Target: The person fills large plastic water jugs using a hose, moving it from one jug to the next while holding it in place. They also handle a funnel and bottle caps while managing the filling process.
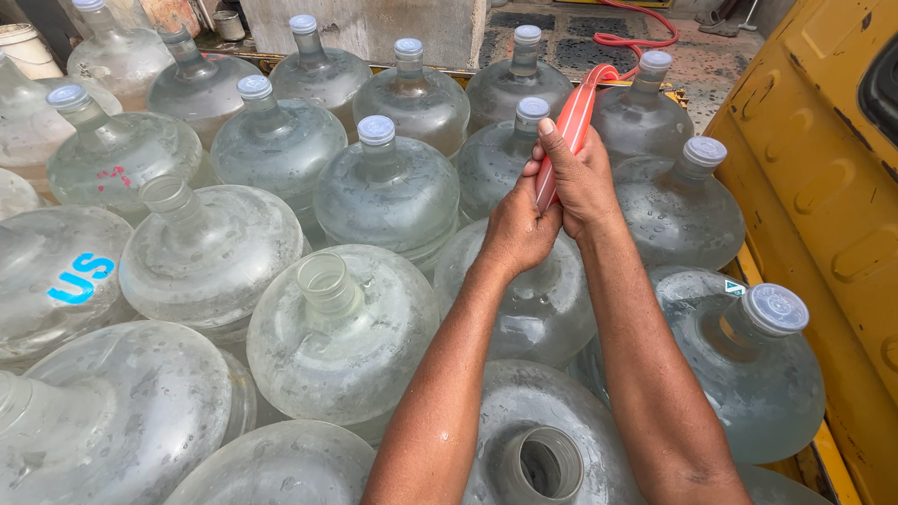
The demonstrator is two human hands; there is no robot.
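A flat red hose (pixel 572 117) comes in from the back right and ends in both my hands. My left hand (pixel 517 229) grips its lower end, and my right hand (pixel 582 178) is wrapped around it just above, thumb up along the hose. Both hands hover over a large clear water jug (pixel 543 299) whose neck they hide. Just in front of me an uncapped jug (pixel 547 463) shows its open mouth. Another open-necked jug (pixel 337 327) stands to the left of my forearms.
Several big clear jugs are packed tightly together; those at the back carry white caps (pixel 376 129), some near ones are uncapped. A capped jug (pixel 762 365) sits at the right. A yellow metal wall (pixel 823 187) bounds the right side. Wet concrete ground (pixel 561 37) lies beyond.
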